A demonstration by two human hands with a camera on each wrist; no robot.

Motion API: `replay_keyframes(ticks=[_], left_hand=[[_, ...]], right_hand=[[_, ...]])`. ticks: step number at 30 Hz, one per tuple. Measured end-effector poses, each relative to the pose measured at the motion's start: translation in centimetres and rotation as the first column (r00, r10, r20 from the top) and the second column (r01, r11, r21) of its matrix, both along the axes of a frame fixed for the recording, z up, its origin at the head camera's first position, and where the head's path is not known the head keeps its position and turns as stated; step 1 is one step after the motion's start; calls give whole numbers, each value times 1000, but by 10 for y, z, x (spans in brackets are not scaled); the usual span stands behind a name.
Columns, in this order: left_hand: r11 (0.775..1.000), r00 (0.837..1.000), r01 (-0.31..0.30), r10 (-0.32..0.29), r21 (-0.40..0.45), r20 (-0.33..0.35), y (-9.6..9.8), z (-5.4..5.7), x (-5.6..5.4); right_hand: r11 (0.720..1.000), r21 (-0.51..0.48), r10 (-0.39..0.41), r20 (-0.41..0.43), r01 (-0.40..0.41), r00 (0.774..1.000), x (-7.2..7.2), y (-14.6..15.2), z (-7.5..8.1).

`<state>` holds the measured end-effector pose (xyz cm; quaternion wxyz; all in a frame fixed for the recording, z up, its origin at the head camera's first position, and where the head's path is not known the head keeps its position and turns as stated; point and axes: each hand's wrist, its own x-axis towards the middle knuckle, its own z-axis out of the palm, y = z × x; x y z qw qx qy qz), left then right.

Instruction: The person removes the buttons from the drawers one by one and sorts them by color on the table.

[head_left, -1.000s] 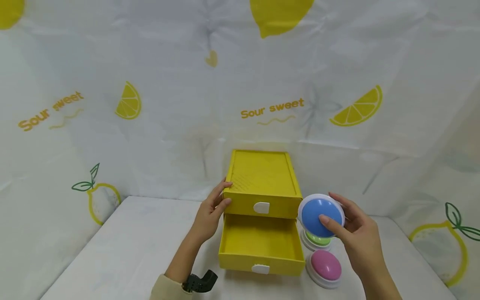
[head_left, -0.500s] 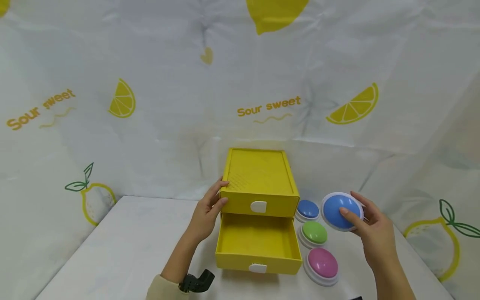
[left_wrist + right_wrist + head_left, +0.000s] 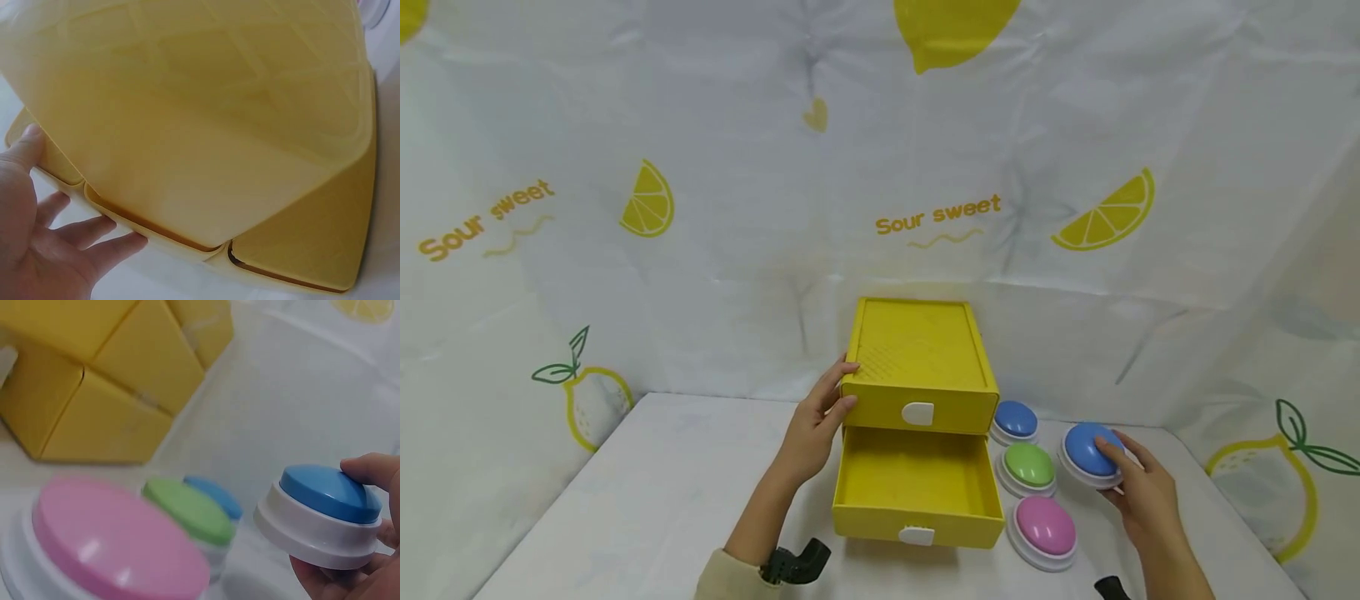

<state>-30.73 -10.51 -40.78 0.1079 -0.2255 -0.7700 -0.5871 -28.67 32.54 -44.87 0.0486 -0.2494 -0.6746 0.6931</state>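
Observation:
A two-tier yellow drawer box (image 3: 917, 346) stands in the middle, its lower drawer (image 3: 917, 475) pulled out and its upper one pushed in. My left hand (image 3: 812, 425) rests against the box's left front corner, thumb at the front and fingers spread along the side. On the right, my right hand (image 3: 1142, 483) holds a blue push button (image 3: 325, 500) with a white base. The thumb lies on its blue dome, while fingers reach under the base. Left of it stand a second blue button (image 3: 1017, 418), a green button (image 3: 1028, 464) and a pink button (image 3: 1047, 525).
The buttons on the table form a row along the box's right side. A white table (image 3: 700, 483) bears everything, backed by a white cloth (image 3: 737, 250) printed with lemons. A black strap mount (image 3: 793, 564) sits on my left wrist.
My right hand has carried the blue button rightward from over the green one, then lowered it towards the table, uncovering the second blue button. My left hand has stayed at the box.

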Motion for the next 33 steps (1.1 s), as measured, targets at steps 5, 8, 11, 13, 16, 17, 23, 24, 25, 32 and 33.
replay_keyframes(ticks=[5,8,11,13,16,17,23,24,25,32,33], left_hand=[[1000,1000,-4,4,-13,-10,0,0,0],[1000,1000,-6,5,-19,-21,0,1,0],[1000,999,-15,14,-28,-29,0,1,0],[999,999,-17,16,-29,-33,-1,0,0],[999,999,-16,15,-28,-41,-1,0,-1],[1000,999,-15,14,-26,-46,-1,-1,-1],[1000,998,-9,7,-26,-67,1,0,-4],[1000,998,-11,9,-28,-68,0,0,-4],[999,998,-14,12,-31,-69,0,0,-4],[999,998,-19,16,-44,-59,-2,-3,-3],[999,998,-17,14,-44,-56,-2,-3,-3]], right_hand=[[1000,12,-25,62,24,998,-2,11,-27],[999,15,-42,65,41,997,-2,14,-40],[992,107,-79,61,72,995,-2,12,-47],[974,210,-96,61,81,994,-1,9,-49],[911,397,-133,27,111,991,2,4,-49],[886,448,-142,9,123,990,3,2,-50],[765,592,-212,-140,253,967,4,-2,-58],[758,597,-211,-158,264,965,4,-4,-59],[751,602,-209,-172,271,963,4,-5,-61],[741,600,-215,-212,300,953,13,-12,-64],[744,594,-217,-217,305,952,15,-12,-64]])
